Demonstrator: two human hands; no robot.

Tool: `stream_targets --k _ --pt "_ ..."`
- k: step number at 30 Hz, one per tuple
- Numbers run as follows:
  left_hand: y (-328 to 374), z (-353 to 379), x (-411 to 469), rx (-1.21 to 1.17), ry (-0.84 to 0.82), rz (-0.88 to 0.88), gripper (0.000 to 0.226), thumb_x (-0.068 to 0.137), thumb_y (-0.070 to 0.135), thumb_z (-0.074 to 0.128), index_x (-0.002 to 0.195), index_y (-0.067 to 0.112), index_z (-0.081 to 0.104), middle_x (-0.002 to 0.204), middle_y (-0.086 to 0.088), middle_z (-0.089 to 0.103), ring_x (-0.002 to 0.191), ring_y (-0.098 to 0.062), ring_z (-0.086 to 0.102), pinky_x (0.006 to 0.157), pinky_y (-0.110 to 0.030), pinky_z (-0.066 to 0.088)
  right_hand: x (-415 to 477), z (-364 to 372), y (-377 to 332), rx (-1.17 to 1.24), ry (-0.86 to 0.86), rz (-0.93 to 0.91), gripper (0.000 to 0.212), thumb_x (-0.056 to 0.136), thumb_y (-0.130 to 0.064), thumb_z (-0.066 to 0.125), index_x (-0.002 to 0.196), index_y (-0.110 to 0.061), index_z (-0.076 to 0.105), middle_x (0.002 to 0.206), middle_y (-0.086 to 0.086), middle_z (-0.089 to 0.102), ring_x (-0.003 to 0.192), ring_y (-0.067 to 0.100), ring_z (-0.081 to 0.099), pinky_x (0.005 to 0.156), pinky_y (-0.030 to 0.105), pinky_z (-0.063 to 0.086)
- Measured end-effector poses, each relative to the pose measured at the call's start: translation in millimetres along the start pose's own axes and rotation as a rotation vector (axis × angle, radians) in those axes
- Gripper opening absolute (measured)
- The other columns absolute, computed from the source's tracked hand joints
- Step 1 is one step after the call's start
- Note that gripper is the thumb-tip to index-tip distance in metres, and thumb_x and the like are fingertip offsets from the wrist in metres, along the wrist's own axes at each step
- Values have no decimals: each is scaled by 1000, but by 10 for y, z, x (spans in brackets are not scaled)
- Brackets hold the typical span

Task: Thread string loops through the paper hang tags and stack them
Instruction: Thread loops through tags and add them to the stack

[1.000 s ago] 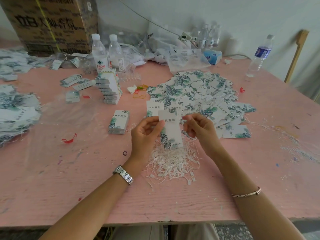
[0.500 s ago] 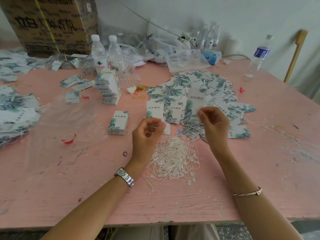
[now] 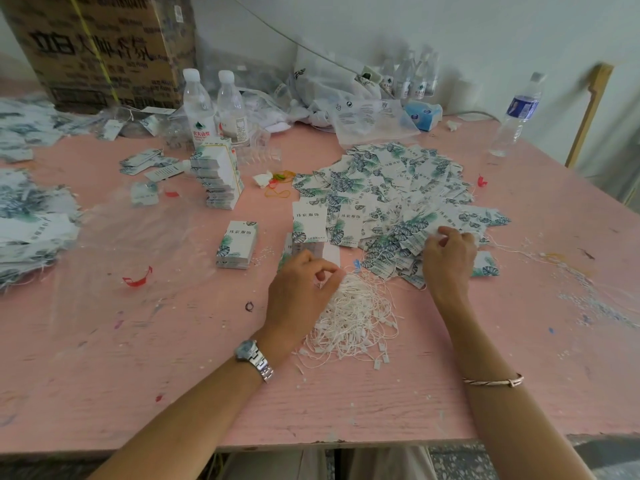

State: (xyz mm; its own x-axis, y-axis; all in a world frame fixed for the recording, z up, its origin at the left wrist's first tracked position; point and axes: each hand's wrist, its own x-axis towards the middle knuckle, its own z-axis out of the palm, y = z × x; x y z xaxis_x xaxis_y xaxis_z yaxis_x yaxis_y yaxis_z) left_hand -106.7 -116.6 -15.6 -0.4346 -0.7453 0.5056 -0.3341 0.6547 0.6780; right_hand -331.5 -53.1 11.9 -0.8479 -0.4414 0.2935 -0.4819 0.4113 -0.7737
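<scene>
A person sits at the six o'clock edge of a pink painted wooden table [image 3: 104, 358] with both bare forearms reaching over it. The left hand [image 3: 301, 289], with a silver metal wristwatch [image 3: 254, 358] on its wrist, hangs over the nine o'clock side of a tangle of white string loops [image 3: 356, 320] near the table's middle. Its fingers are curled and the thumb tip meets the forefinger tip, but whether a string is caught between them cannot be told. The right hand [image 3: 448, 261], with a thin bracelet [image 3: 493, 380] on its wrist, lies on the near edge of a wide heap of white paper hang tags printed with green leaves [image 3: 398, 192]. This heap spreads from twelve to two o'clock of the string tangle. The hand's knuckles are raised and its bent fingertips touch the tags; whether it grips one cannot be told. A small squared stack of the same tags [image 3: 237, 244] stands at ten o'clock of the left hand, and a taller leaning stack [image 3: 218, 174] stands beyond it. More tags lie heaped at the table's nine o'clock edge [image 3: 31, 230]. Two clear plastic water bottles with white caps [image 3: 199, 105] stand behind the taller stack. A brown cardboard box [image 3: 100, 46] sits at the far eleven o'clock corner, and a clear bottle with a blue label [image 3: 516, 116] stands at two o'clock. A curled red plastic scrap [image 3: 136, 279] lies at nine o'clock of the left hand.
</scene>
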Motion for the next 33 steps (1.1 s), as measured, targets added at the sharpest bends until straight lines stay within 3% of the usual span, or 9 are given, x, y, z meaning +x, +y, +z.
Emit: stream_targets --k 4,9,13,16,19,22,29,33 --pt "-25 12 -4 66 -59 -26 19 92 39 69 102 25 78 83 10 55 83 -11 54 65 -27 49 -38 6 -12 -37 -11 -45 35 99 -15 49 132 -5 58 129 19 48 124 32 42 105 42 37" --pt "-13 14 9 50 -66 -44 14 90 33 73 97 22 79 80 13 54 80 -10 55 62 -19 40 -156 55 -101 82 -67 -307 19 95 -12 59 112 -8 69 102 3 50 103 21 47 91 34 39" --pt "10 3 10 -6 -23 -31 14 89 31 75 95 19 80 79 8 59 75 -13 58 62 -32 52 -284 97 -174 120 -280 -611 13 96 -14 64 97 -7 74 92 3 58 94 19 50 85 23 36" --pt "43 -7 10 -49 5 -6 19 88 33 74 97 18 81 80 6 60 73 -13 59 61 -35 54 -366 145 -196 127 -505 -737 18 94 -25 66 96 -11 77 91 3 61 93 22 52 89 28 37" --pt "77 -25 12 -88 27 17 36 88 46 65 99 15 80 80 4 59 72 -13 59 59 -33 53 -413 177 -198 177 -650 -691 25 91 -37 65 97 -16 77 94 0 61 98 21 51 88 29 39" --pt "78 -36 18 -104 35 19 30 88 37 70 99 11 80 80 3 59 72 -13 59 62 -32 53 -394 168 -192 255 -691 -626 24 89 -38 67 94 -17 76 96 0 63 101 20 52 90 28 39" --pt "72 -43 29 -123 55 7 15 87 21 77 96 10 79 80 8 56 74 -5 58 67 -9 41 -394 107 -238 348 -776 -523 4 88 -11 73 84 -10 73 96 5 65 91 17 51 76 19 33" --pt "82 -46 28 -127 55 19 8 88 14 76 91 7 76 83 6 54 76 -1 54 67 -6 37 -387 59 -267 500 -835 -371 20 90 -10 69 73 -17 65 93 0 62 89 16 52 80 30 36"
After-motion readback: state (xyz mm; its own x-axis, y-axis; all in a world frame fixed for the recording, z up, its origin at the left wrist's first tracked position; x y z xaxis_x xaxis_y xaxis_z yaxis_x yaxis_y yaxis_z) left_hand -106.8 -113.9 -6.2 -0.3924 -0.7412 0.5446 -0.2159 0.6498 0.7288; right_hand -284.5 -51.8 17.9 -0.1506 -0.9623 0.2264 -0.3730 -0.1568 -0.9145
